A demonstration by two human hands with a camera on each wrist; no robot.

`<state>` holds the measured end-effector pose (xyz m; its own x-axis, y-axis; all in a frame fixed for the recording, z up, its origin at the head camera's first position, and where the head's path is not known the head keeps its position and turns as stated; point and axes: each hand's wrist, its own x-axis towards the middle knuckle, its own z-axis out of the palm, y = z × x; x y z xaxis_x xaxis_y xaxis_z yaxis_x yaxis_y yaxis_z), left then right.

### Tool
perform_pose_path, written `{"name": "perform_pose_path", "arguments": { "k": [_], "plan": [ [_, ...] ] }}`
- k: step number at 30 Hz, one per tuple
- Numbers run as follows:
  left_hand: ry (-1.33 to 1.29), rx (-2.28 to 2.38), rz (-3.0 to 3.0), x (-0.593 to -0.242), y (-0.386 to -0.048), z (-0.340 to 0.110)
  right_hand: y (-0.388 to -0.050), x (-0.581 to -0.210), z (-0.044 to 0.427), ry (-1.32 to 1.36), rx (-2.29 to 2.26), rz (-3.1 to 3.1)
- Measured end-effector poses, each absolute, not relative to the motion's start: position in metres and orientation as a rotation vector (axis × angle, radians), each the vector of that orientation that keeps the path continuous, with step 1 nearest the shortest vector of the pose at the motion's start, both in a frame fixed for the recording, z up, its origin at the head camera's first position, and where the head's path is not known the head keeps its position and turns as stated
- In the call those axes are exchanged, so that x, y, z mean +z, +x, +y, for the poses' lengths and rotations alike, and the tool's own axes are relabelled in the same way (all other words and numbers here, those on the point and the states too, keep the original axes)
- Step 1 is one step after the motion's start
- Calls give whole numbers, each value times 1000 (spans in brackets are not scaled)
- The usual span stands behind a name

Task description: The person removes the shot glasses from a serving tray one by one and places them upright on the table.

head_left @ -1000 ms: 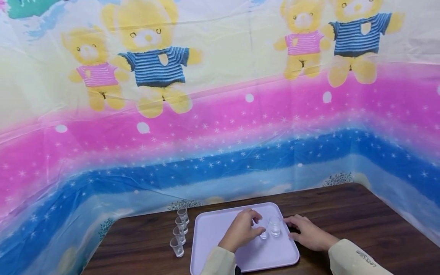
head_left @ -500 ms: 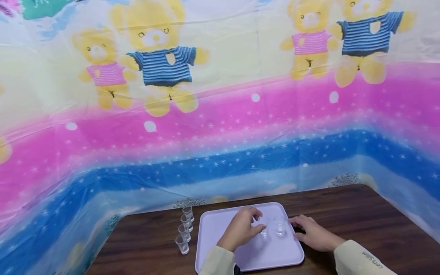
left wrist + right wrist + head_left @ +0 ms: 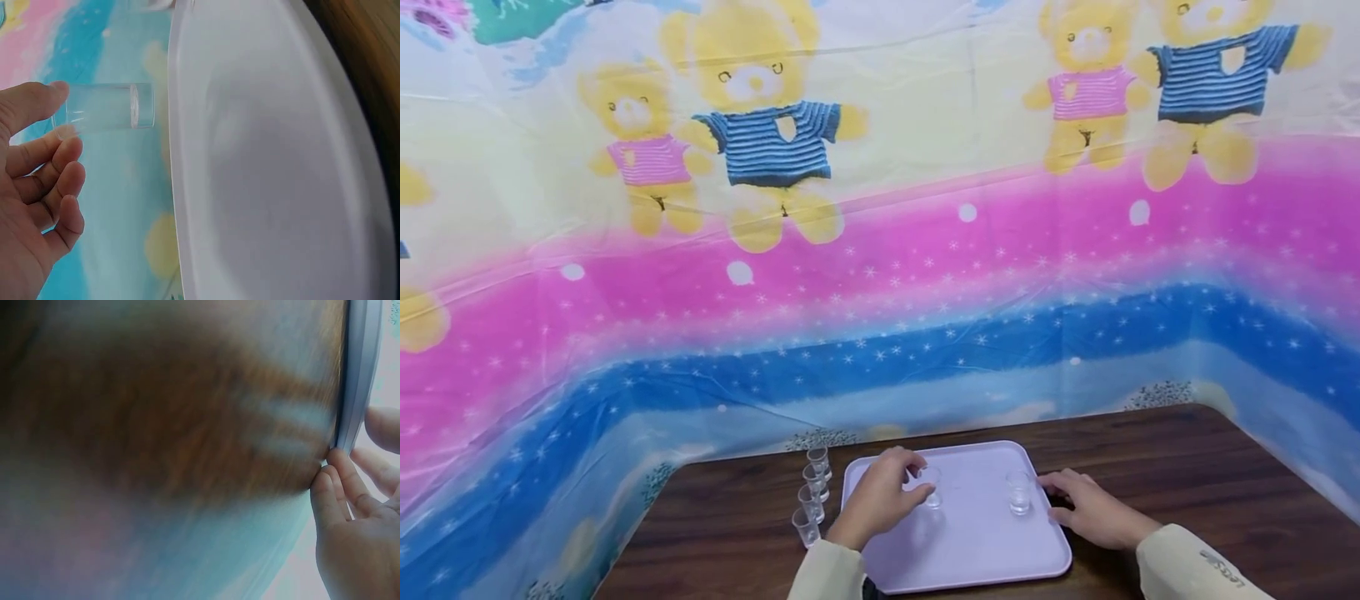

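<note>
In the head view my left hand (image 3: 880,496) is over the left part of the lilac tray (image 3: 970,550). It pinches a small clear shot glass (image 3: 103,106) near its rim, between thumb and forefinger. Its other fingers are bent loosely. The glass is upright, its base appearing just above the tray in the left wrist view. Another clear shot glass (image 3: 1019,497) stands at the tray's right side. My right hand (image 3: 1093,508) rests at the tray's right edge; its fingertips touch the rim (image 3: 359,381) in the right wrist view, with nothing pinched visibly.
Left of the tray, several small clear cups (image 3: 806,527) stand in a row on the dark wooden table (image 3: 715,533). A cloth (image 3: 910,250) printed with bears hangs behind the table.
My left hand has moved left across the tray with the shot glass, away from the other glass. My right hand stays at the tray's edge. The head view has shifted slightly.
</note>
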<state>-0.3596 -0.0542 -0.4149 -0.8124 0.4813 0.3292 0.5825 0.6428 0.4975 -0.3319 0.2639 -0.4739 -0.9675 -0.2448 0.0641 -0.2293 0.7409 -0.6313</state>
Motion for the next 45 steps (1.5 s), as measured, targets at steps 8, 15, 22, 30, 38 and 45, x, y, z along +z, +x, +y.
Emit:
{"name": "perform_pose_path", "arguments": {
  "k": [8,15,22,30,38,45],
  "plan": [
    [-857,-852,-2643,-417,-357,-81,-333,-475,269,-385,-1052,2900],
    [-860,-813,-2624,-414,-351,-99,-332,-475,268,-391,-1050,2895],
    [-859,-766,-2597,-414,-344,-120,-333,-473,267,-408,-1036,2906],
    [-796,-753,-2594,-420,-331,-146,-332,-475,262,-405,-1031,2921],
    [-724,-799,-2607,-421,-309,-179,-335,-474,264,-429,-1038,2896],
    [-595,-856,-2757,-422,-299,-205,-332,-474,265,-430,-1053,2888]
  ]
}}
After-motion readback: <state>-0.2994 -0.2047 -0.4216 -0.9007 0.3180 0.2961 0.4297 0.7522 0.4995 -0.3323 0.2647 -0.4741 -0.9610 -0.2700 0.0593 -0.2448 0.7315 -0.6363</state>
